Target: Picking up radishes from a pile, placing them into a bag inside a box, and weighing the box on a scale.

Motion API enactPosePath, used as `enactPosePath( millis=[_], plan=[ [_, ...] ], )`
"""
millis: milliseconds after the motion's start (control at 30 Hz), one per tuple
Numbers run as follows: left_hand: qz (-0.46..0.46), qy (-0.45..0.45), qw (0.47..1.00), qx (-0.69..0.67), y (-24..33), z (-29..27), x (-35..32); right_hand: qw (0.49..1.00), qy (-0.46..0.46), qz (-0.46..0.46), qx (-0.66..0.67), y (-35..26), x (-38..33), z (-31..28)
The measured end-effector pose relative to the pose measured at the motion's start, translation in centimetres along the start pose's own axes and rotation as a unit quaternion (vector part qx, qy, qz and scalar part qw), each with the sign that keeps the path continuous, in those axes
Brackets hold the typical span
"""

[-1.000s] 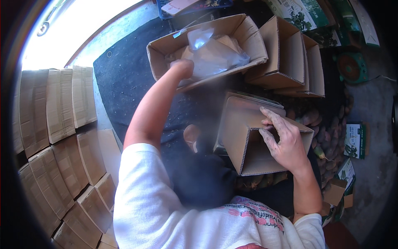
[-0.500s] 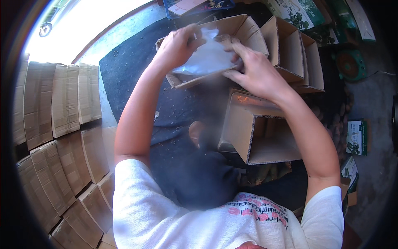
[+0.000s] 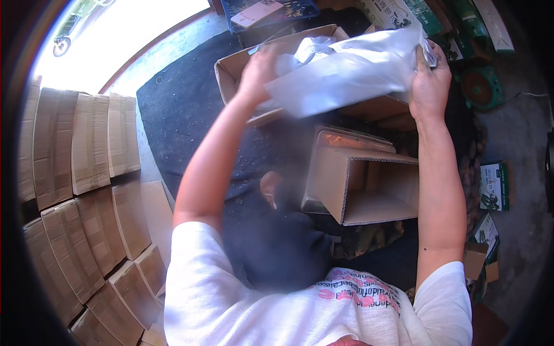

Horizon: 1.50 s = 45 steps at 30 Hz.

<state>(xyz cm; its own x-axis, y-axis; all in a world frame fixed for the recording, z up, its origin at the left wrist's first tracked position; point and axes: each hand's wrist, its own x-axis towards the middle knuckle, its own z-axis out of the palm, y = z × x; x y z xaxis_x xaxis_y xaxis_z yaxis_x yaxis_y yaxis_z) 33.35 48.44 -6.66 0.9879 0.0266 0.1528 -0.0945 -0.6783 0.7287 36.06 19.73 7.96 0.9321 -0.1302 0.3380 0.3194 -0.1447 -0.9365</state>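
A whitish, translucent plastic bag (image 3: 352,75) stretches across an open cardboard box (image 3: 231,66) and past its right side. My right hand (image 3: 431,86) is closed on the right end of the bag, fingers pinching the bunched film. At the bag's other end, my left hand (image 3: 259,75) is over the left part of the box, against the film; its fingers are blurred and partly hidden. The film covers most of the box's opening, so what lies inside cannot be seen.
Nearer me, an empty cardboard box (image 3: 381,190) lies on its side by a plastic tub (image 3: 314,167). Stacked cartons (image 3: 89,141) fill the left. A blue tray (image 3: 300,10) with a phone (image 3: 257,12) sits at the back. At right are a green round device (image 3: 482,87) and printed boxes (image 3: 493,185).
The plastic bag has been lifted and drawn out to the right, spreading wide. My right hand has moved right and up with it; my left hand has shifted slightly right and down.
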Motion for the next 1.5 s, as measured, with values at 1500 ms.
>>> enactPosePath(
  millis=[1500],
  plan=[
    [-0.049,-0.179,0.961,0.207,15.3,-26.2,-19.4,0.817,-0.502,-0.232,-0.164,-12.7,-15.2,14.5]
  ],
)
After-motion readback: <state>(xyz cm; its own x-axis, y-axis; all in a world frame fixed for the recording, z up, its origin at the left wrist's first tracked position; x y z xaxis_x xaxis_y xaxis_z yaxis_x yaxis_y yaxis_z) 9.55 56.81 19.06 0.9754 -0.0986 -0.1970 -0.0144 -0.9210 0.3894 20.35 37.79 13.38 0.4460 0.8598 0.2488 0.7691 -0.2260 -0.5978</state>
